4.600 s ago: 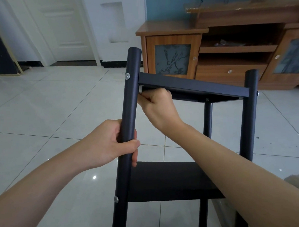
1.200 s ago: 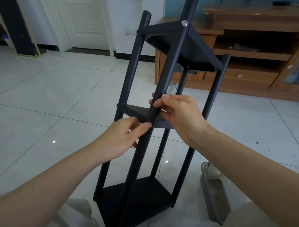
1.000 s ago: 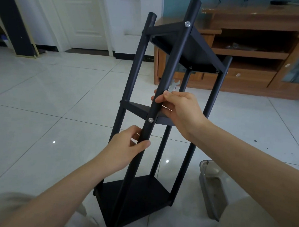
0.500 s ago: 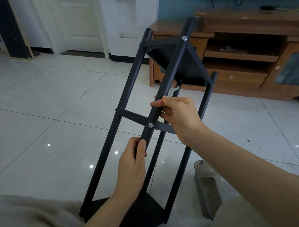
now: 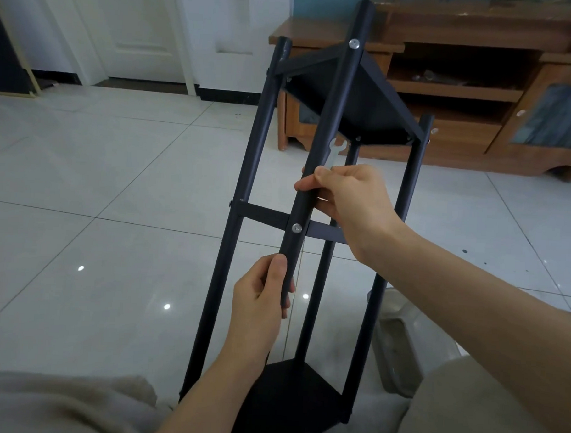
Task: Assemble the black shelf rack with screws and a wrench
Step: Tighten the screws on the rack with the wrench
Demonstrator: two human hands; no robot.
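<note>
The black shelf rack [image 5: 247,168] leans away from me, its foot between my knees, with three shelves fixed between several round posts. My left hand [image 5: 261,300] grips the near post below a silver screw [image 5: 297,228] at the middle shelf. My right hand [image 5: 350,196] holds the same post above that screw, and a small silver wrench [image 5: 334,153] sticks up out of its fingers. Another screw head [image 5: 354,44] shows at the top shelf.
A clear plastic tray [image 5: 399,349] lies on the tiled floor at the right of the rack. A wooden TV cabinet [image 5: 479,94] stands behind, a white door [image 5: 138,30] at the back left. My beige trouser legs fill both lower corners.
The rack has been tipped and turned with one post toward me. My left hand has slid down below the middle shelf screw. My right hand stays on the post with the wrench.
</note>
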